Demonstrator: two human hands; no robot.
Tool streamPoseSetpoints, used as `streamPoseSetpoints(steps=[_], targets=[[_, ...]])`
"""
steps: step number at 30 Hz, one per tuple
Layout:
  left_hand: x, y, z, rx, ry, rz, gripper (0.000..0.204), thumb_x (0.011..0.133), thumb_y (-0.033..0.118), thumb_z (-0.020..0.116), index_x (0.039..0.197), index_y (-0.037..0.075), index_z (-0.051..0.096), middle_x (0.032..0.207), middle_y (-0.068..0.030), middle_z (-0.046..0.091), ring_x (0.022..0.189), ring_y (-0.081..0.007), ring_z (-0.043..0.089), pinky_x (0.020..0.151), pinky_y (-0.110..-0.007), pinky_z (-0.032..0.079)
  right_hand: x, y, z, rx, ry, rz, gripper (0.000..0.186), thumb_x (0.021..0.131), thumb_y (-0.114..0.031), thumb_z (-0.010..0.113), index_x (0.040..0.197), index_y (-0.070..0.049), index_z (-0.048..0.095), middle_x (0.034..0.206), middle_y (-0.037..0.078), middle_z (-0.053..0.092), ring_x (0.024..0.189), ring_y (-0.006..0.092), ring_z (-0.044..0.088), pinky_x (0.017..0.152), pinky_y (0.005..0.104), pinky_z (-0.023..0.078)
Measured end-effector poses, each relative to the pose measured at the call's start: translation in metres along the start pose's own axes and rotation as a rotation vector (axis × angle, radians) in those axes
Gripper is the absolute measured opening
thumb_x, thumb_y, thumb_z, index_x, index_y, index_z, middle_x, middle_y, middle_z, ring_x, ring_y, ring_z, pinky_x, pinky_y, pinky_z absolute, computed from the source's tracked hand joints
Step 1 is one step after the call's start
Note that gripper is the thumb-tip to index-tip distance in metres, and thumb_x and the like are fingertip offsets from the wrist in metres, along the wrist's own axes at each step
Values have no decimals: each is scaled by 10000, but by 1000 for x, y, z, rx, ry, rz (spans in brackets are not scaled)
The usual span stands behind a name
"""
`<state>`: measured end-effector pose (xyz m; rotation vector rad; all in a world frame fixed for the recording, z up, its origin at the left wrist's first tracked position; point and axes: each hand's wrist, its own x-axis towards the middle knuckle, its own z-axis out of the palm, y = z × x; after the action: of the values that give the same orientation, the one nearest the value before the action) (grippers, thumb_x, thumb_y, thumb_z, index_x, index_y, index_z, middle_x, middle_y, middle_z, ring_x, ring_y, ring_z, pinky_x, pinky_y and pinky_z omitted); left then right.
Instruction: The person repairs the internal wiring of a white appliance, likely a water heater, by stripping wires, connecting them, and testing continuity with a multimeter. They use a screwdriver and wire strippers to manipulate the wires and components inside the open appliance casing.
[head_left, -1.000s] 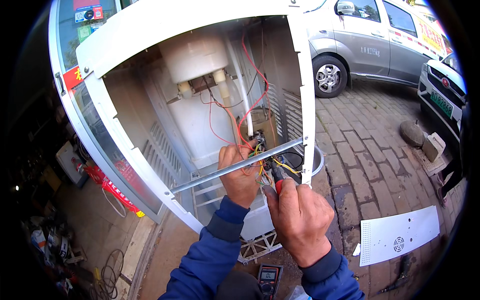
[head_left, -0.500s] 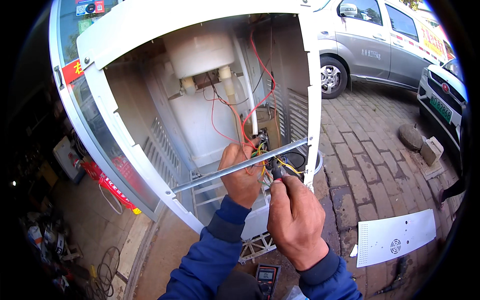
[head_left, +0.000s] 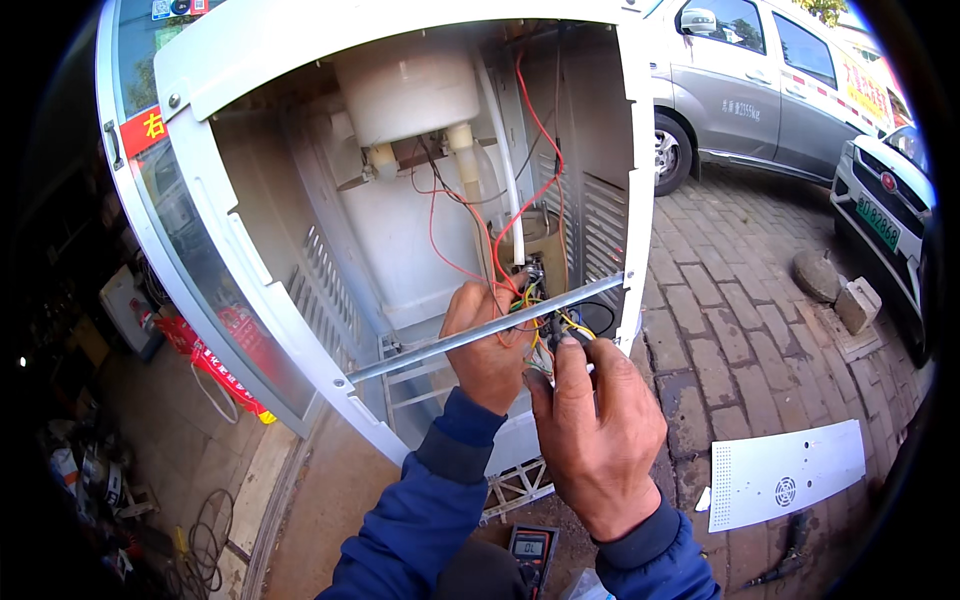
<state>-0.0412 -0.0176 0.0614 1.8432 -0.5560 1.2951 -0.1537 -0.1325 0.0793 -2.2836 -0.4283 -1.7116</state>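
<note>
An open white cabinet (head_left: 300, 40) stands before me, with a cream tank (head_left: 405, 95) inside above thin red wires (head_left: 558, 165). My left hand (head_left: 483, 345) reaches in behind a thin metal crossbar (head_left: 425, 352). Its fingers are closed on wires in a multicoloured bundle (head_left: 545, 318), beside a metal fitting below a white tube (head_left: 516, 225). My right hand (head_left: 608, 435) is in front of the bar's right part, thumb and fingers pinching a dark slim tool (head_left: 557, 332) against the same bundle. The tool's tip is hidden among the wires.
A multimeter (head_left: 532, 548) with a lit display lies on the ground below my hands. To the right, a flat white vented panel (head_left: 745, 485) and a dark power tool (head_left: 792, 555) rest on brick paving. A glass door (head_left: 195, 230) borders the left; a silver van (head_left: 745, 115) is parked behind.
My right hand has shifted slightly right, its fingers more spread around the dark tool; the red part seen at its thumb is hidden. The left hand stays at the wires. The view has shifted slightly.
</note>
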Motion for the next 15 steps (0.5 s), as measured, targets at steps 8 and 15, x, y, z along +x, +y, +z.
streamPoseSetpoints(steps=[8,15], targets=[[0,-6,2,37,27,46,391,702,93,779,1092,80,757,828,-82,558,782,-283,587,688,-403,485,-4,-1,-9,12,-115,88,225,809,-48,696,1014,32,653,1017,208,641,698,285,642,578,345,526],[-1,-5,4,-21,17,6,387,708,82,784,1094,83,756,836,-77,560,785,-282,589,694,-402,482,-5,-3,-5,-31,-54,64,264,827,-90,705,1049,41,647,922,168,647,655,255,624,550,309,502]])
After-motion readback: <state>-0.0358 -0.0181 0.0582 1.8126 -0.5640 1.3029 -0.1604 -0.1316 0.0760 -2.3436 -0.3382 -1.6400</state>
